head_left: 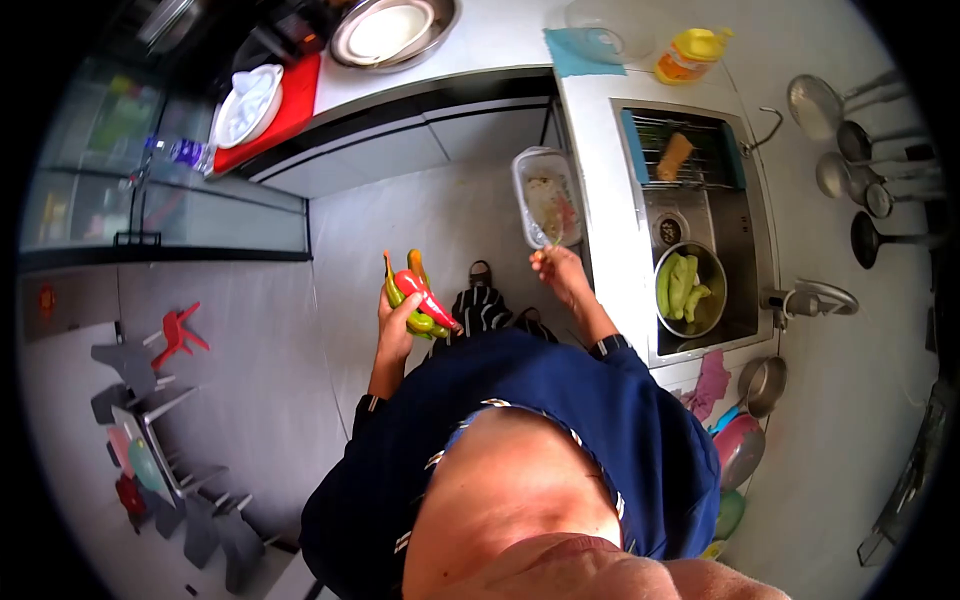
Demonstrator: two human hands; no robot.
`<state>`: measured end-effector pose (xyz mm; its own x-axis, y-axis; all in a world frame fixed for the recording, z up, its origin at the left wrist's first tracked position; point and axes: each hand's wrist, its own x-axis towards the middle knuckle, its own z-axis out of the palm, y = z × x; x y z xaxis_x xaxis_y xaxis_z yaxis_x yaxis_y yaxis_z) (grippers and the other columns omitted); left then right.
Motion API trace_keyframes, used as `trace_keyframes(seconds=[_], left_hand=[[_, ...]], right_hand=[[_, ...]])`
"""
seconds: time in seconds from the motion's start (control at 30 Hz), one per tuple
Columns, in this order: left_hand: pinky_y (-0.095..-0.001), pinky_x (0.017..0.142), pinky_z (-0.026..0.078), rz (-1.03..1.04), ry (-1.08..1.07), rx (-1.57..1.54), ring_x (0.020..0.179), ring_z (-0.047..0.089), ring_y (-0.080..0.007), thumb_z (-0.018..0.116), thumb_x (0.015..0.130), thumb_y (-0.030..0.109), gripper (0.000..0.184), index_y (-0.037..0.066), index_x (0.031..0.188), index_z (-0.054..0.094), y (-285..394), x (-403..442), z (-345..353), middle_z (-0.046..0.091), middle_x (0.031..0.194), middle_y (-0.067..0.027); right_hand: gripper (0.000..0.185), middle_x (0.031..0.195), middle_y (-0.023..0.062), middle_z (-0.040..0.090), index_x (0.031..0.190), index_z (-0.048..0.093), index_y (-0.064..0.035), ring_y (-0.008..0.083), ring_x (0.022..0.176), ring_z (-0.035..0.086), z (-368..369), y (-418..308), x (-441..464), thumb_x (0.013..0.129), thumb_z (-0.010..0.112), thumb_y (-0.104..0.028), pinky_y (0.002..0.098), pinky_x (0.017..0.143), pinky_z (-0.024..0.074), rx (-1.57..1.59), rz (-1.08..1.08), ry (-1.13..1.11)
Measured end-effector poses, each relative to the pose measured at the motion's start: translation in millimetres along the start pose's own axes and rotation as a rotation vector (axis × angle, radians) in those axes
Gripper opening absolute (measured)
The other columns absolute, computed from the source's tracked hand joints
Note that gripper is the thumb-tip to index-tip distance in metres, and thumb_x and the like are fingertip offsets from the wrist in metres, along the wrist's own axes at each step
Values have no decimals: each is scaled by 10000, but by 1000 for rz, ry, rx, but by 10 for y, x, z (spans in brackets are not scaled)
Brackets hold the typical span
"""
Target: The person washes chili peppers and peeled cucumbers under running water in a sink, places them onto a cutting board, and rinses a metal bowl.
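Observation:
My left hand point(394, 322) is wrapped round a bunch of long peppers point(424, 300), one bright red and the others green to orange-brown. It holds them in front of my body, above the floor. My right hand point(565, 274) reaches over the near end of a white plastic waste bin point(521, 200) that has scraps in it. Its fingertips are pinched together, and whatever is between them is too small to make out. In the sink to the right, a steel bowl point(722, 290) contains several light green peppers point(682, 285).
A drying rack point(705, 165) with a sponge point(675, 157) spans the sink point(765, 220). Beyond it stand a yellow bottle point(690, 57) and a blue cloth point(583, 55). Ladles point(815, 105) hang at right. A glass-doored cabinet point(225, 215) and chairs point(180, 335) are at left.

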<state>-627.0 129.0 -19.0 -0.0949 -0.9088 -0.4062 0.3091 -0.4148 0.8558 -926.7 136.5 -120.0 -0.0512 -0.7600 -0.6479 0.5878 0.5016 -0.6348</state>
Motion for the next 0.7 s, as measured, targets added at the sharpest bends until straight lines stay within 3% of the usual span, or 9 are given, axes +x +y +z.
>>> trace_keyframes(seconds=[0.17,0.27,0.37,0.47,0.57,0.7], left_hand=[[-354,798,487,72,31,-119,878,579,-209,589,764,7,453,32,1172,394,18,-72,-398,542,996,-104],[-354,808,483,104,30,-138,902,573,-207,594,758,4,478,35,1188,387,151,-64,-652,543,1002,-102],[-362,808,486,152,43,-162,904,574,-209,593,757,2,477,40,1187,391,342,-71,-995,543,1006,-104],[-367,801,493,197,71,-156,903,575,-216,592,759,6,454,39,1173,407,453,8,-1460,545,1008,-106],[-370,783,504,179,49,-200,891,584,-224,590,768,21,409,36,1147,436,684,-30,-1852,554,1006,-107],[-380,789,504,202,18,-239,878,589,-233,581,772,13,407,33,1150,432,851,69,-2169,559,994,-107]], right_hand=[[237,704,47,604,788,551,-56,86,567,539,45,-226,390,927,456,-223,216,500,425,33,-133,0],[228,707,60,593,779,543,-58,103,585,549,25,-273,663,918,474,-225,220,486,419,133,-137,149],[254,766,61,598,854,543,-32,117,638,557,89,-325,720,932,436,-249,228,525,440,123,-181,140],[173,802,119,606,889,540,5,202,714,620,22,-237,948,900,447,-141,262,538,477,301,-245,241],[137,814,129,606,898,543,11,217,714,625,-210,29,1017,874,458,-93,268,548,491,183,-246,344],[118,814,119,616,913,559,5,215,687,629,332,517,975,855,486,-68,271,558,505,60,-144,400]])
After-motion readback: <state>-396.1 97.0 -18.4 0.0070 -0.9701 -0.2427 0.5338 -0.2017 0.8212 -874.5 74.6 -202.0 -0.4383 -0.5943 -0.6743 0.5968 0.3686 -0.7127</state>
